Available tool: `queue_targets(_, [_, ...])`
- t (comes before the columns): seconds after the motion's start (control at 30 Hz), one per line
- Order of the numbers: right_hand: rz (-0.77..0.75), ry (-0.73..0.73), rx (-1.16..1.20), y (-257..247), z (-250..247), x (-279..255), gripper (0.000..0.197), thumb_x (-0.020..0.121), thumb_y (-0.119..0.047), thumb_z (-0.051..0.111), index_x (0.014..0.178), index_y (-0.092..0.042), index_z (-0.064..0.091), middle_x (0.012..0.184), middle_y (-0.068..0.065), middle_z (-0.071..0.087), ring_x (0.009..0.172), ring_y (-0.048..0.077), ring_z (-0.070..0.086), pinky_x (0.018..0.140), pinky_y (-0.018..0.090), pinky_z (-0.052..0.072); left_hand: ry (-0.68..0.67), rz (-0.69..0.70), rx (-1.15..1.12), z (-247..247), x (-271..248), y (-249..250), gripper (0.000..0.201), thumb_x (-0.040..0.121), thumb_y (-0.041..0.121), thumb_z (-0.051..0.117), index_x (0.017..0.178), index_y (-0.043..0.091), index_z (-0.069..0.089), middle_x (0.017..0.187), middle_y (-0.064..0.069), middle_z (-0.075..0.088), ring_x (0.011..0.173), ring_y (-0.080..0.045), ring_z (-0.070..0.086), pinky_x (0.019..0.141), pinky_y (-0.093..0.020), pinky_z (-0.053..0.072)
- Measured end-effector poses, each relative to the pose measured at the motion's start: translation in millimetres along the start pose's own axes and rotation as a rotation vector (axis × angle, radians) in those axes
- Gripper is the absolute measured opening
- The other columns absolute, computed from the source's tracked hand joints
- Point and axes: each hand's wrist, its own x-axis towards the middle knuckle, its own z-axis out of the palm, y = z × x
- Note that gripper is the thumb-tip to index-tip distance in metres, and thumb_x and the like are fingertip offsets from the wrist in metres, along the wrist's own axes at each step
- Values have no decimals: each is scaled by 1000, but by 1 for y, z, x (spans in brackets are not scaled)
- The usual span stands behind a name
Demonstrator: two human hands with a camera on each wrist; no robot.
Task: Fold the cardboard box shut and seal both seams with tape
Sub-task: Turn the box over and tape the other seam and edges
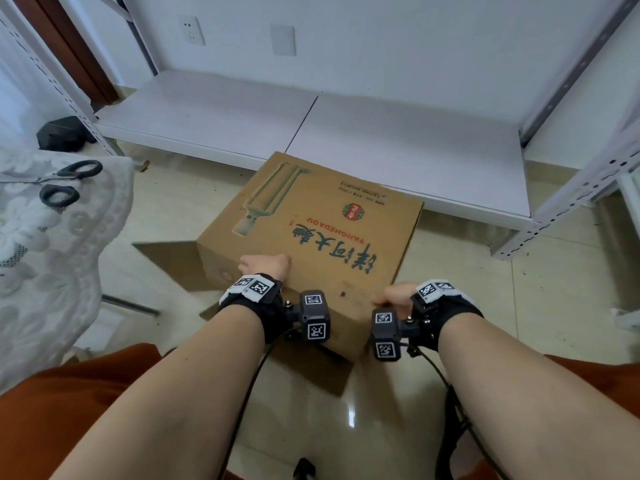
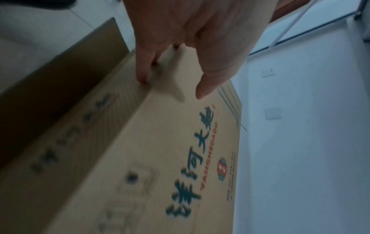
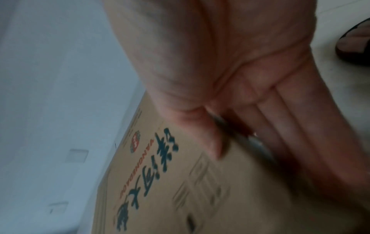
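**The box is not shut or taped yet**

Your cardboard box (image 1: 304,237) lies on its side on the floor, just in front of the low shelf (image 1: 398,133). A flap (image 1: 166,252) hangs open on the left. No tape shows anywhere. Both seams are left to do.

Your left hand (image 1: 266,266) grips the box's near top edge. Your right hand (image 1: 394,297) grips its near corner.
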Motion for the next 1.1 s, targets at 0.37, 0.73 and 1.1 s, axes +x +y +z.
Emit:
queue_targets(0.37, [-62,528,-15,-20,-42,15,53,61,-33,56,108,-8,56,100,16,64,93,34,62,90,46,48,111,-48,271,9,-17,2,87,81,38,66,147,9,18,155,-24,9,140,-44,18,115,-50,21])
queue_targets(0.73, [-322,566,340,-33,-20,-8,19,83,-28,52,93,-12,52,93,6,55,74,23,52,66,32,40,166,-202,-91,-5,1,-10,106,61,49,63,148,11,16,147,-21,32,132,-44,34,109,-53,31])
queue_targets(1.1, [-765,818,242,-103,18,-90,31,89,-26,52,59,-19,52,102,-2,43,106,26,46,96,43,42,-84,-68,-277,-60,-6,-40,45,81,44,37,111,16,55,115,-18,59,97,-34,60,84,-40,49])
